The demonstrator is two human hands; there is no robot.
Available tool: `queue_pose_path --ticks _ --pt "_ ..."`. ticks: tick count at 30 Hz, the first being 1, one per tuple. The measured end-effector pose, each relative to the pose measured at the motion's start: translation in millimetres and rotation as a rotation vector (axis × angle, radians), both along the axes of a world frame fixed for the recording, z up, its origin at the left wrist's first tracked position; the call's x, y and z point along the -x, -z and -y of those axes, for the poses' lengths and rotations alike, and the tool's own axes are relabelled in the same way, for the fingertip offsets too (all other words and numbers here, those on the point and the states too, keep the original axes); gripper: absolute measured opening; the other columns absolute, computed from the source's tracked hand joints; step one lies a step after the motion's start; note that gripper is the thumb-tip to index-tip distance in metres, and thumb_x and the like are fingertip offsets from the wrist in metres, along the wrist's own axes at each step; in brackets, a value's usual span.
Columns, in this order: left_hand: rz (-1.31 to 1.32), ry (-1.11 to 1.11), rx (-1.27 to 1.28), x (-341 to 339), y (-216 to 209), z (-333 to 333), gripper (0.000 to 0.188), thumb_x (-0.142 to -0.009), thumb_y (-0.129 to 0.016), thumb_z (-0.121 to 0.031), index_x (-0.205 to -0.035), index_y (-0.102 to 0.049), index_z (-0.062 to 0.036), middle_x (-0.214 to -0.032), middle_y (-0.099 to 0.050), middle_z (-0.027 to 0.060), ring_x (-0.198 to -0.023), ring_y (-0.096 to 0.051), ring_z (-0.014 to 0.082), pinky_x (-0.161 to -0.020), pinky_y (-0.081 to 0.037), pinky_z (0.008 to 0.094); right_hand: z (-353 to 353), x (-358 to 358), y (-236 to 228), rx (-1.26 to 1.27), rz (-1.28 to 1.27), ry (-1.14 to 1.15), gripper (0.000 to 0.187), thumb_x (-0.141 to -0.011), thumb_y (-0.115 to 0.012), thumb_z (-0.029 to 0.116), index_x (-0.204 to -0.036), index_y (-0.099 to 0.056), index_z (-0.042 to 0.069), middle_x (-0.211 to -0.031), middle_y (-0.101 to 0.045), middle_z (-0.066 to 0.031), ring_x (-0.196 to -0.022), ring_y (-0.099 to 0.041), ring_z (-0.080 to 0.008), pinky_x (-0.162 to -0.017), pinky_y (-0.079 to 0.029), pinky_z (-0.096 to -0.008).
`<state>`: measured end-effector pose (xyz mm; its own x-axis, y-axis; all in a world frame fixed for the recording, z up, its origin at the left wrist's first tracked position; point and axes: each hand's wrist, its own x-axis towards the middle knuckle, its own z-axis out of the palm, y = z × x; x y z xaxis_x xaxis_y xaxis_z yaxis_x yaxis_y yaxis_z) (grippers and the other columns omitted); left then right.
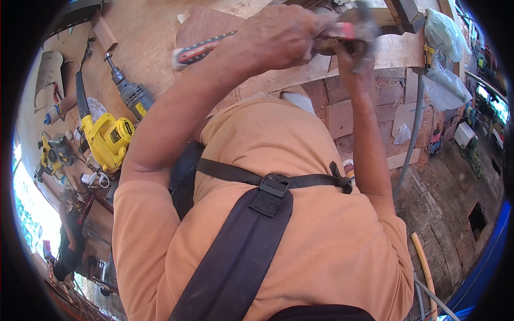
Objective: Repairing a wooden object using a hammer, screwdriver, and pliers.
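My left hand (284, 36) is wrapped round the handle of what looks like a hammer, over the edge of the wooden workbench. The hammer's red neck (345, 31) shows past my fingers, and its dark head (367, 35) is smeared by motion. Close under that head is my right hand (355, 68), its fingers closed at a piece of wood; what they pinch is hidden. Behind my left forearm lies a red, black and white patterned grip (199, 52); whether it belongs to the hammer I cannot tell. A thin brown board (206, 25) lies beyond it.
On the bench at left are a yellow blower (107, 140), a grey power drill (128, 88), another yellow tool (49, 155) and cables. Plastic bags (445, 35) hang at right, near a grey hose (416, 128). Below is a plank floor with a hole (477, 218).
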<state>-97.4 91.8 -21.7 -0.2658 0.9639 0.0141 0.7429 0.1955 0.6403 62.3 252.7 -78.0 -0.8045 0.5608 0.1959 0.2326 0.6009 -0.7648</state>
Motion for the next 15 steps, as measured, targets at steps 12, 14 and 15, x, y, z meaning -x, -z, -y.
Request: queue_pose_path --ticks 12,14,15 --pt "0.123 -0.457 0.103 9 80 120 0.046 -0.085 -0.067 -0.016 -0.131 -0.059 -0.0149 -0.094 -0.069 0.0196 -0.085 -0.068 0.0398 -0.073 -0.054 0.0482 11 3 -4 0.050 0.111 0.090 0.025 -0.086 -0.076 0.015 -0.105 -0.066 0.003 -0.080 -0.071 -0.0105 -0.068 -0.068 -0.0224 -0.066 -0.052 -0.0332" --pt "0.081 -0.514 0.233 15 92 147 0.048 -0.086 -0.067 -0.016 -0.133 -0.058 -0.0153 -0.095 -0.070 0.0200 -0.085 -0.068 0.0402 -0.073 -0.054 0.0481 15 5 -2 0.049 0.095 0.097 0.027 -0.086 -0.077 0.015 -0.106 -0.065 0.001 -0.081 -0.071 -0.0114 -0.070 -0.068 -0.0233 -0.067 -0.053 -0.0340" --pt "0.022 -0.573 0.281 17 101 158 0.048 -0.085 -0.068 -0.016 -0.132 -0.058 -0.0129 -0.096 -0.070 0.0192 -0.088 -0.067 0.0401 -0.076 -0.054 0.0477 16 7 -1 0.035 0.058 0.105 0.028 -0.086 -0.077 0.015 -0.105 -0.064 0.000 -0.081 -0.071 -0.0124 -0.070 -0.069 -0.0239 -0.068 -0.053 -0.0345"
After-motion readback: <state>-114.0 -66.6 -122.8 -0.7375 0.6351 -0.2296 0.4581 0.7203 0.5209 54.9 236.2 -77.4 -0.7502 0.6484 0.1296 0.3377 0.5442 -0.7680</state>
